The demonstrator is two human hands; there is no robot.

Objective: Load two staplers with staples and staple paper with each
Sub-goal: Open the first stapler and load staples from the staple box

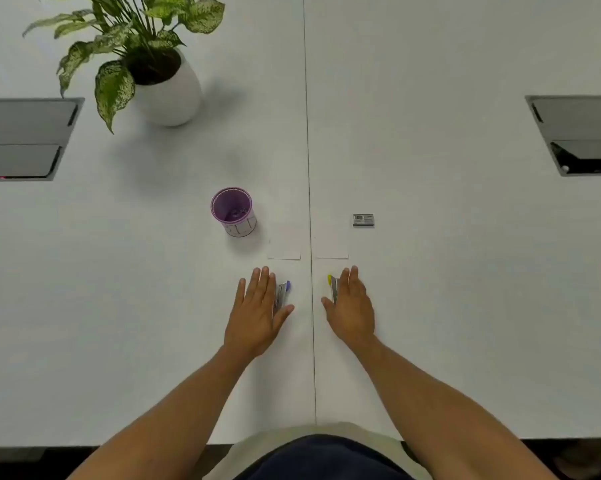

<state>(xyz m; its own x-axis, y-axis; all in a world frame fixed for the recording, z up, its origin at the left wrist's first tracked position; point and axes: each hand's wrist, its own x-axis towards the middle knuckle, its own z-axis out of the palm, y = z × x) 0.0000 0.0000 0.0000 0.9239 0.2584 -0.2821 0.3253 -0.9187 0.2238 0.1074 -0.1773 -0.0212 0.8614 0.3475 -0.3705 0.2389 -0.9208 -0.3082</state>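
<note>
Two small staplers lie on the white table near its front. The purple-tipped stapler (pixel 283 292) sits just left of the table seam, and my left hand (pixel 257 311) lies flat over its left side with fingers spread. The yellow-tipped stapler (pixel 332 287) sits just right of the seam, partly under my right hand (pixel 352 306), which is also flat. Beyond them lie two small white paper slips, the left paper (pixel 285 244) and the right paper (pixel 332 244). A small grey staple box (pixel 363 220) rests to the right of the papers.
A purple pen cup (pixel 234 211) stands left of the papers. A potted plant in a white pot (pixel 169 88) stands at the back left. Recessed cable boxes sit at the left edge (pixel 22 140) and right edge (pixel 583 136). The table seam (pixel 309 202) runs down the middle.
</note>
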